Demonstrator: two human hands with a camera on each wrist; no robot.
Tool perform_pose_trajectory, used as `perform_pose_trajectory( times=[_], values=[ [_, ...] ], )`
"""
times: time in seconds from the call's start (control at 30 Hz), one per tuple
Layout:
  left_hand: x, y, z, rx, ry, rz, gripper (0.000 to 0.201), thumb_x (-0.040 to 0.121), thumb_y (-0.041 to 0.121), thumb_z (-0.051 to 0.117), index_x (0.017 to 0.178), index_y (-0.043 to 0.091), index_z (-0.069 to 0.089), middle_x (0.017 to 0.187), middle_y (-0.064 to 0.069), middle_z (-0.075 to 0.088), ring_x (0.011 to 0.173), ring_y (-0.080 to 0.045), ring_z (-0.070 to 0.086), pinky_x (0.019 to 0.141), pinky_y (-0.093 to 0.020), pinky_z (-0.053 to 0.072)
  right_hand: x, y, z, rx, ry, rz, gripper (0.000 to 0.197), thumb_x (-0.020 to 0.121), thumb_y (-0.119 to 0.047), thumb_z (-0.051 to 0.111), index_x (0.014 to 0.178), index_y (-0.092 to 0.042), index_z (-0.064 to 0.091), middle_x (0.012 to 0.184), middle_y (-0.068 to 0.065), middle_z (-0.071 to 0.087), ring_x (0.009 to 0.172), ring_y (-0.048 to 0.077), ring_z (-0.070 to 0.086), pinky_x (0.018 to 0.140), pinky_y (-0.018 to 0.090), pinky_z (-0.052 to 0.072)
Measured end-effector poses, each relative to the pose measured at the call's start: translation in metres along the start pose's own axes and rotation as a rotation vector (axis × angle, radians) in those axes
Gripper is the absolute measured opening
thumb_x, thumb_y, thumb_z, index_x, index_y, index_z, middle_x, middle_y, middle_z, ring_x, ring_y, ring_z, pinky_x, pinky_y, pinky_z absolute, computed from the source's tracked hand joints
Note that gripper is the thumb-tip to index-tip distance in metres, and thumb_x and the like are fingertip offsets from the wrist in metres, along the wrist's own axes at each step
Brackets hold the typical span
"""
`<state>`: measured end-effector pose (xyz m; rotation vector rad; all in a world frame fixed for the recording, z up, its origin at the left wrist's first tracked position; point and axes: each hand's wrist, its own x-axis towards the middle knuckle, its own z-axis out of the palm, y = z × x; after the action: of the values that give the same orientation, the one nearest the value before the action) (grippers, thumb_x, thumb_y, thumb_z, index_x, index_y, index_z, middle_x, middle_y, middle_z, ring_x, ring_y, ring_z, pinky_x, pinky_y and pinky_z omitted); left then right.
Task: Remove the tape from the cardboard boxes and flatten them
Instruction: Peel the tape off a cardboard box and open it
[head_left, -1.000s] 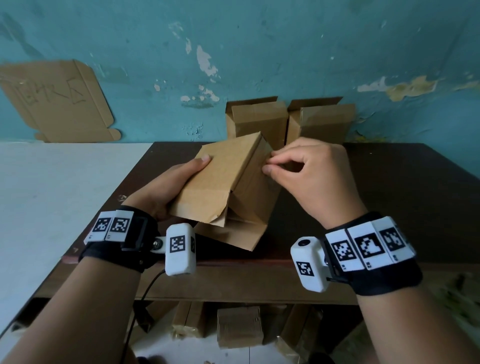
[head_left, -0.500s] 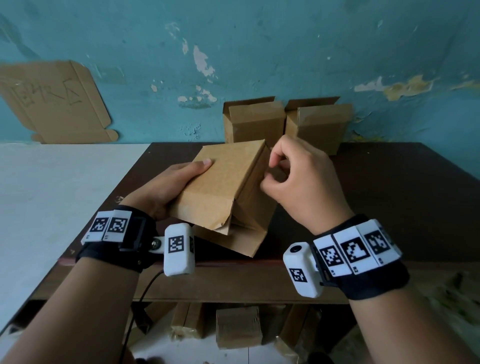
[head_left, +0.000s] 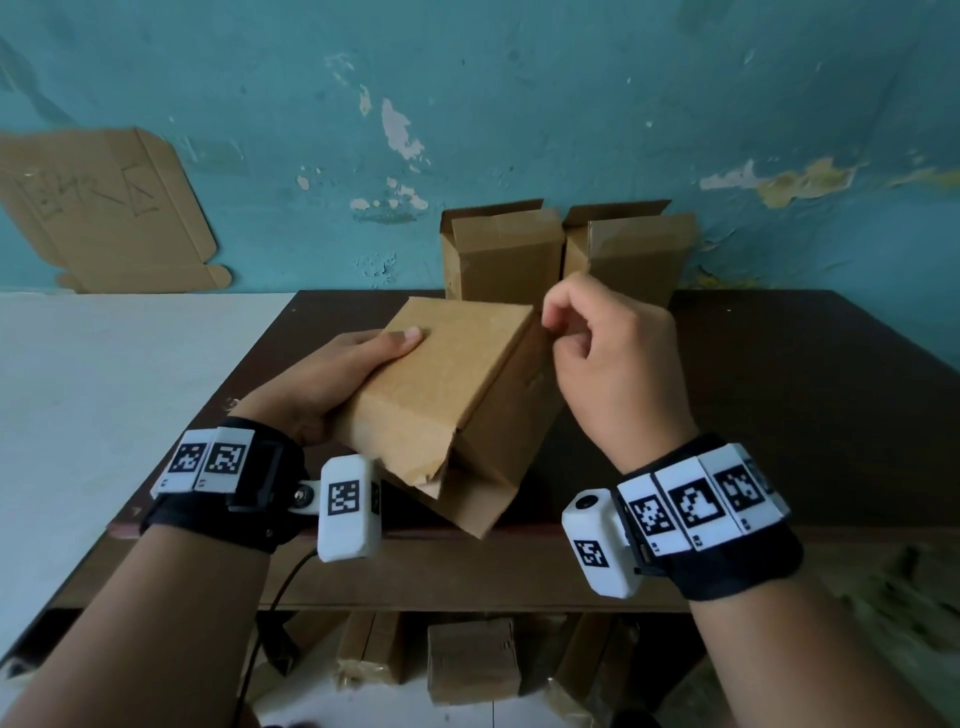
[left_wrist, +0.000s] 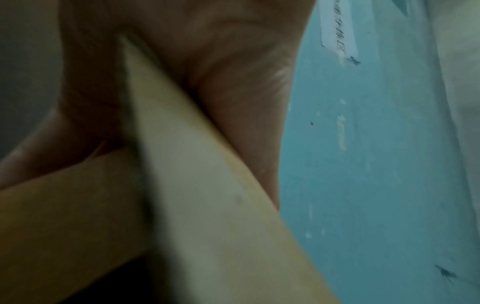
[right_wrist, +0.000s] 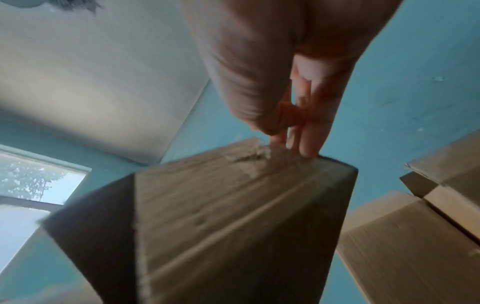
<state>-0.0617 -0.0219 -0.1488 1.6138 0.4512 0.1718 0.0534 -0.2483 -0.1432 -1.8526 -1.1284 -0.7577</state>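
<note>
The right hand (head_left: 613, 364) pinches at the tape (right_wrist: 249, 162) on the far top edge of the box (head_left: 447, 395), which the left hand (head_left: 332, 379) grips tilted above the table (head_left: 779, 395). Light, stiff card likely dents, so peel the thin tape from its lifted corner.
</note>
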Motion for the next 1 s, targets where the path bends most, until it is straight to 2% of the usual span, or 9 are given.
perform_pose_trajectory(
  times=[0.1, 0.2, 0.3, 0.37, 0.43, 0.57, 0.77, 0.87, 1.0],
  values=[
    [0.001, -0.0013, -0.0037, -0.036, 0.028, -0.047, 0.057, 0.074, 0.06, 0.062, 0.105, 0.013, 0.069, 0.078, -0.009, 0.075, 0.062, -0.02, 0.072, 0.059, -0.031, 0.056, 0.0031, -0.005, -0.0027, 0.092, -0.01, 0.03, 0.021, 0.086, 0.002, 0.069, 0.103, -0.011, 0.072, 0.093, -0.007, 0.07, 0.077, 0.005, 0.068, 0.069, 0.013, 0.055],
    [0.0012, -0.0022, -0.0052, -0.063, 0.023, -0.074, 0.057, 0.076, 0.061, 0.061, 0.102, 0.012, 0.069, 0.076, -0.009, 0.074, 0.059, -0.019, 0.071, 0.056, -0.03, 0.056, 0.0051, -0.0072, -0.0043, 0.16, -0.065, 0.05, 0.017, 0.09, -0.015, 0.071, 0.105, -0.012, 0.076, 0.101, -0.006, 0.072, 0.087, 0.006, 0.07, 0.075, 0.019, 0.059],
    [0.0011, -0.0025, -0.0052, -0.08, 0.027, -0.082, 0.053, 0.084, 0.059, 0.059, 0.102, 0.011, 0.069, 0.076, -0.009, 0.074, 0.059, -0.019, 0.071, 0.055, -0.029, 0.057, 0.0069, -0.0039, -0.0085, 0.176, -0.133, 0.059, 0.028, 0.085, -0.035, 0.072, 0.104, -0.015, 0.079, 0.109, -0.003, 0.073, 0.097, 0.006, 0.069, 0.081, 0.023, 0.059],
    [0.0011, -0.0019, -0.0053, -0.084, 0.037, -0.079, 0.054, 0.083, 0.059, 0.06, 0.104, 0.01, 0.07, 0.079, -0.009, 0.075, 0.062, -0.02, 0.072, 0.057, -0.029, 0.057, 0.0073, -0.0008, -0.0096, 0.136, -0.174, 0.064, 0.036, 0.081, -0.043, 0.071, 0.106, -0.019, 0.08, 0.113, -0.004, 0.073, 0.101, 0.004, 0.067, 0.086, 0.025, 0.058],
    [0.0009, -0.001, -0.0049, -0.08, 0.046, -0.07, 0.053, 0.085, 0.058, 0.061, 0.106, 0.01, 0.07, 0.081, -0.01, 0.076, 0.064, -0.02, 0.072, 0.058, -0.03, 0.058, 0.0063, 0.0004, -0.0087, 0.109, -0.172, 0.073, 0.035, 0.08, -0.043, 0.072, 0.104, -0.019, 0.081, 0.109, -0.004, 0.074, 0.097, 0.005, 0.068, 0.085, 0.028, 0.059],
    [0.0009, -0.0007, -0.0048, -0.056, 0.063, -0.06, 0.05, 0.09, 0.056, 0.059, 0.108, 0.011, 0.07, 0.084, -0.01, 0.076, 0.066, -0.02, 0.073, 0.06, -0.03, 0.058, 0.003, -0.0011, -0.0034, 0.049, -0.124, 0.041, 0.019, 0.085, -0.031, 0.078, 0.098, -0.018, 0.082, 0.091, -0.004, 0.075, 0.078, 0.007, 0.068, 0.068, 0.03, 0.059],
    [0.0021, -0.0012, -0.0045, -0.012, 0.068, -0.036, 0.054, 0.081, 0.06, 0.064, 0.111, 0.015, 0.072, 0.093, -0.012, 0.077, 0.073, -0.022, 0.073, 0.072, -0.035, 0.057, 0.0042, -0.0024, -0.0061, -0.004, -0.152, 0.073, 0.009, 0.09, -0.025, 0.077, 0.095, -0.02, 0.081, 0.087, -0.005, 0.075, 0.075, 0.006, 0.067, 0.067, 0.027, 0.058],
    [0.0034, -0.0007, -0.0017, 0.019, 0.077, -0.022, 0.049, 0.085, 0.058, 0.065, 0.112, 0.017, 0.072, 0.094, -0.011, 0.077, 0.076, -0.023, 0.073, 0.074, -0.036, 0.057, 0.0034, -0.0026, -0.0073, -0.023, -0.237, 0.172, 0.008, 0.092, -0.028, 0.073, 0.096, -0.024, 0.079, 0.086, -0.011, 0.073, 0.072, 0.0, 0.065, 0.067, 0.021, 0.056],
    [0.0046, -0.0001, 0.0012, 0.067, 0.089, -0.001, 0.044, 0.089, 0.055, 0.065, 0.112, 0.018, 0.072, 0.098, -0.01, 0.078, 0.083, -0.025, 0.074, 0.077, -0.038, 0.057, 0.0044, -0.0035, -0.0107, -0.031, -0.333, 0.347, 0.006, 0.093, -0.029, 0.071, 0.092, -0.027, 0.076, 0.082, -0.014, 0.07, 0.075, -0.001, 0.064, 0.067, 0.019, 0.053]
  ],
)
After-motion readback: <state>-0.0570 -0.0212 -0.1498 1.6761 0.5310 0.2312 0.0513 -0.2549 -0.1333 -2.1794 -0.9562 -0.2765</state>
